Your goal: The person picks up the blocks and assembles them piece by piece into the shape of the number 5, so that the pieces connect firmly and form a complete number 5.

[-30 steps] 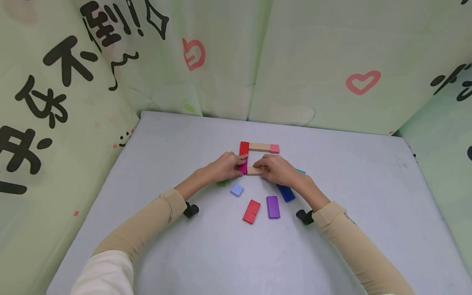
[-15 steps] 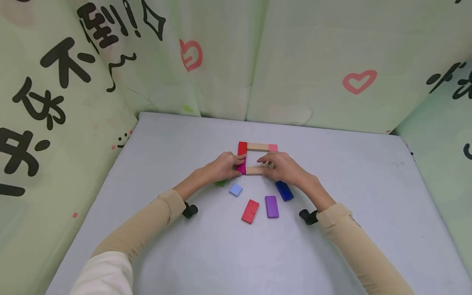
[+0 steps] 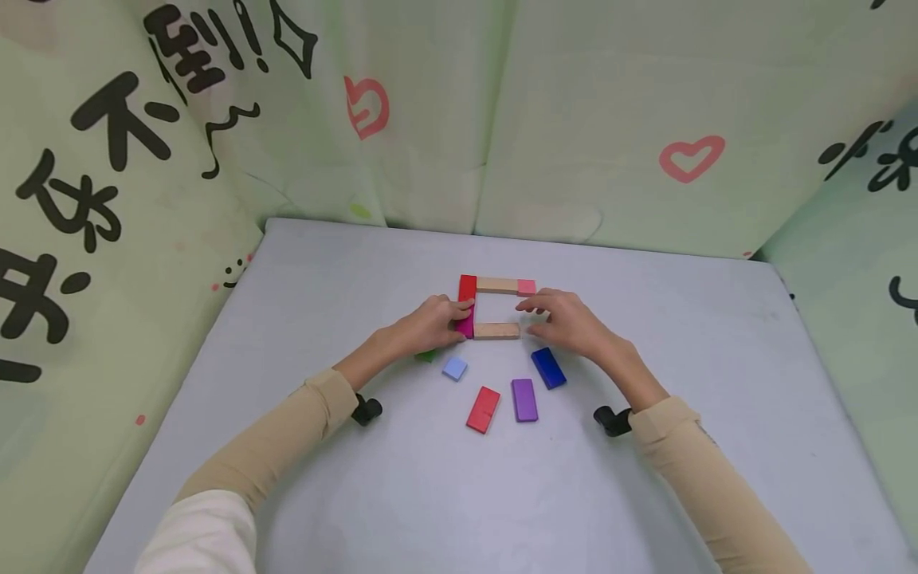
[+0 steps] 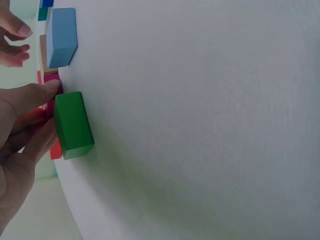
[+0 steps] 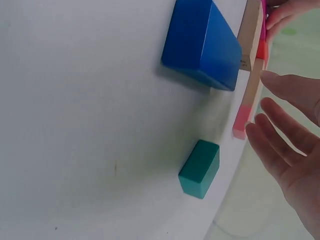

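Observation:
My left hand holds a magenta block, thumb at its near end and fingers along its far side. A red block continues the line behind it. From this line two plain wooden blocks run right: a near one by the magenta block and a far one ending at a pink cube. My right hand hovers just right of the near wooden block with loosely bent fingers and nothing between them. A teal block lies below it in the right wrist view, hidden in the head view.
On the near side lie a light blue block, a red block, a purple block and a dark blue block. A green block sits beside my left hand. Printed curtains surround the table.
My right hand has let go of the near wooden block and drawn back to the right, its fingers spreading. My left hand stays on the magenta block.

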{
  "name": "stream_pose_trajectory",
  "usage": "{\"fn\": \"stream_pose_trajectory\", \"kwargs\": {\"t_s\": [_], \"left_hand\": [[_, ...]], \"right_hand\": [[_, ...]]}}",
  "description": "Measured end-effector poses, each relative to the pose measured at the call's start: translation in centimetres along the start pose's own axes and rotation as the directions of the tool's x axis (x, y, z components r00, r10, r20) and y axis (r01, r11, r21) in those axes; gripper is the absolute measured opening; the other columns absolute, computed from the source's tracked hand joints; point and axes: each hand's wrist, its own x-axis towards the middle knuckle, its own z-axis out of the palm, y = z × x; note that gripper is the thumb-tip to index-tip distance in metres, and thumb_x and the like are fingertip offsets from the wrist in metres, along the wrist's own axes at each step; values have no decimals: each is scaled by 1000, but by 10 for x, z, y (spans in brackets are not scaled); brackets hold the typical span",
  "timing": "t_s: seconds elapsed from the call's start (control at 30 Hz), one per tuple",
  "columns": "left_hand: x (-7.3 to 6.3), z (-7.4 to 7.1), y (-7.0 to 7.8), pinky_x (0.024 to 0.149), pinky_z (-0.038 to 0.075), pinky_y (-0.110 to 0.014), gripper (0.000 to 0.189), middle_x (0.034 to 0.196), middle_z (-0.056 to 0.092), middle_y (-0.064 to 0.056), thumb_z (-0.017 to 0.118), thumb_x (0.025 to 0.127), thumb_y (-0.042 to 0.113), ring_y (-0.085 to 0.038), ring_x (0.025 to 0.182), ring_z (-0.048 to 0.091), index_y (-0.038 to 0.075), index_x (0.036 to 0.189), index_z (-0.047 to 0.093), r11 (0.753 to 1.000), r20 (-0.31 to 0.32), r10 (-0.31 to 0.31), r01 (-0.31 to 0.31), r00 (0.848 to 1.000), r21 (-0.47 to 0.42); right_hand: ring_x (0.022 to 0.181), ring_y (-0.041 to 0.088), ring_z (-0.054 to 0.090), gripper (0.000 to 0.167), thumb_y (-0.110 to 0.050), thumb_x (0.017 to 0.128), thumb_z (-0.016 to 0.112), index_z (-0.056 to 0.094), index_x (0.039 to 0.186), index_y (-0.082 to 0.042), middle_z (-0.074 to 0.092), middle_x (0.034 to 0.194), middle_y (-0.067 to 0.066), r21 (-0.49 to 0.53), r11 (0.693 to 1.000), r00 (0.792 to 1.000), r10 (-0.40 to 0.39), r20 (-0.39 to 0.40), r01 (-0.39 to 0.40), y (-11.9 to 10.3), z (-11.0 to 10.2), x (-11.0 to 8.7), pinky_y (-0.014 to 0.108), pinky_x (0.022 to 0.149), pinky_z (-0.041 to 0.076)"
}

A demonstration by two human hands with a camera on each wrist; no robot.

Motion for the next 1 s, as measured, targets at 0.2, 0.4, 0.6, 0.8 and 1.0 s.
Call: {"fn": "stream_pose_trajectory", "kwargs": {"t_s": [0.2, 0.4, 0.6, 0.8, 1.0], "left_hand": [[-1, 0, -1, 78, 51, -19, 54, 153, 52, -12, 80, 91, 14, -23, 102, 60, -1, 139, 59, 1000, -3, 3, -3, 1000, -7], [-1, 1, -1, 77, 51, -19, 55, 154, 52, -12, 79, 91, 14, -22, 99, 58, -1, 140, 59, 1000, -3, -1, 1, 1000, -9], [-1, 1, 0, 78, 52, -18, 54, 154, 52, -12, 79, 91, 14, -21, 99, 58, -1, 139, 59, 1000, -7, 8, -8, 1000, -4], [-1, 0, 0, 79, 53, -20, 54, 154, 52, -12, 79, 92, 15, -22, 99, 58, -1, 139, 59, 1000, -4, 7, -7, 1000, 4], [0, -1, 0, 80, 53, -20, 54, 154, 51, -12, 79, 92, 15, -22, 99, 58, -1, 140, 59, 1000, 1, 4, -4, 1000, -1]], "right_hand": [[109, 34, 64, 33, -3, 92, 73, 71, 124, 0, 71, 119, 17, -14, 1000, 1000, 6, -20, -7, 10, -4, -3, 50, 92, 57], [106, 35, 64, 32, -2, 91, 74, 72, 123, 1, 72, 115, 18, -14, 1000, 999, 1, -41, -1, 22, -6, -10, 51, 90, 57], [105, 35, 65, 31, -3, 91, 74, 72, 122, 0, 72, 114, 17, -30, 999, 999, 19, -51, -21, 31, -7, -21, 50, 89, 57], [102, 35, 64, 32, -4, 90, 76, 73, 121, 0, 72, 114, 18, -47, 999, 998, 15, -55, -17, 38, -7, -31, 51, 88, 55], [102, 35, 64, 35, -5, 90, 75, 71, 124, 1, 70, 117, 20, -45, 998, 998, 49, -39, -51, 44, -8, -39, 53, 89, 54]]}}
